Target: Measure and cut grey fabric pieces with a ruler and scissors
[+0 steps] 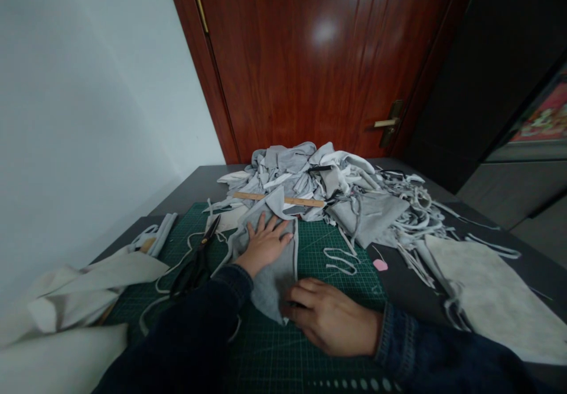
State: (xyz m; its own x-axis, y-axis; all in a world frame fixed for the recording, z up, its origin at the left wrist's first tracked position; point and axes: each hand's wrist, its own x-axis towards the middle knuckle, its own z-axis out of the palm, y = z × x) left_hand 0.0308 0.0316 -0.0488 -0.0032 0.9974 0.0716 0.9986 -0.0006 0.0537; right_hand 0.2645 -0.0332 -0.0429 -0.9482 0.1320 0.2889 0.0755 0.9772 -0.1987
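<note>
A grey piece of fabric (275,285) with a lighter edge lies on the green cutting mat (310,349) in front of me. Flat on its upper part rests my left hand (264,245), fingers spread. My right hand (330,317) is at the fabric's lower right edge, with thumb and fingers closed on it; the fingertips are partly hidden. Black-handled scissors (198,264) lie left of the fabric, partly behind my left sleeve. A thin light cord (341,261) sits in loose bends on the mat, right of the fabric.
Behind the mat is a heap of grey and white cloth scraps (287,166), a wooden ruler (303,202) across its front. Off-white cloth (84,299) lies at left, a pale flat sheet (496,293) at right. A pink piece (380,264) lies by the mat's right edge.
</note>
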